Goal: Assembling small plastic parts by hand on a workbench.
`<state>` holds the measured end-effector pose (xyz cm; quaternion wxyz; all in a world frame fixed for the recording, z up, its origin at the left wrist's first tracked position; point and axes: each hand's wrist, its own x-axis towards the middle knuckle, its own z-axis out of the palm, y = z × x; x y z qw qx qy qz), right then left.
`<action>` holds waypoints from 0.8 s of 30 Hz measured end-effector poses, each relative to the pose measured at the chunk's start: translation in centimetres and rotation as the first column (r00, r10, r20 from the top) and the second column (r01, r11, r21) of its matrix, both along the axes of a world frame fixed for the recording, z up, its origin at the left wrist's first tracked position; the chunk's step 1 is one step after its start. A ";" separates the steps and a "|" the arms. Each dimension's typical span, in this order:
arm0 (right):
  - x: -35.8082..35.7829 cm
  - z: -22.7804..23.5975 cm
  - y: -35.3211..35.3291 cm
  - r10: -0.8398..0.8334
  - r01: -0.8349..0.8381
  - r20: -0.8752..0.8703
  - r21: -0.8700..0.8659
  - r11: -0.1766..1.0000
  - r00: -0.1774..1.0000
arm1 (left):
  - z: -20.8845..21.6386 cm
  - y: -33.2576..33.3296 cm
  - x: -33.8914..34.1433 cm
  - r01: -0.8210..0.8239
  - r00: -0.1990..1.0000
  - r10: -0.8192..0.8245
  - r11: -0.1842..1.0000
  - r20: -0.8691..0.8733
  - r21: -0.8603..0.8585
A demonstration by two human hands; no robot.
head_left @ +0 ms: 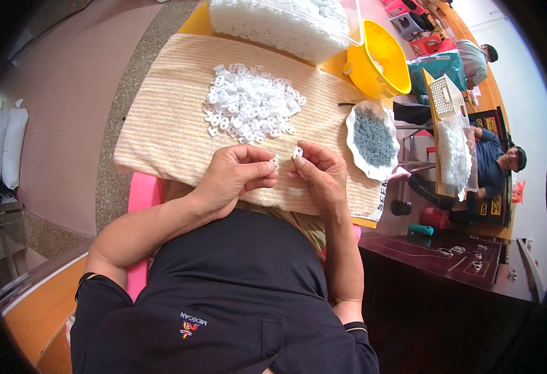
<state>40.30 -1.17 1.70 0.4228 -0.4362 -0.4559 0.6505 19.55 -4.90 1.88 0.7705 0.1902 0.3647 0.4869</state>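
My left hand pinches a tiny pale piece between thumb and forefinger, mostly hidden by the fingertips. Close beside it, my right hand grips a small white plastic part with holes, its upper end showing above the thumb. The two hands are a short gap apart over the near side of a striped beige towel. Beyond them lies a loose heap of similar white plastic parts. To the right of my right hand, a scalloped white dish holds many small grey pieces.
A clear bin full of white parts stands at the table's far edge, next to a yellow basket. At the right, a person in dark clothes sits by another table with white parts. White sacks stand far left.
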 end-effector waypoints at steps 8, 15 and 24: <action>-0.5 0.5 -0.4 0.013 -0.013 0.012 0.010 1.000 1.000 | 0.1 0.0 0.0 0.007 1.000 -0.007 1.000 -0.011 -0.012; -0.5 0.8 -0.6 0.056 -0.057 0.069 0.013 0.998 0.996 | 0.4 0.0 0.0 0.022 1.000 -0.022 1.000 0.002 -0.011; -1.0 1.4 -1.0 0.106 -0.107 0.050 0.012 0.994 0.993 | 0.0 0.0 0.0 0.024 1.000 -0.024 1.000 0.012 -0.005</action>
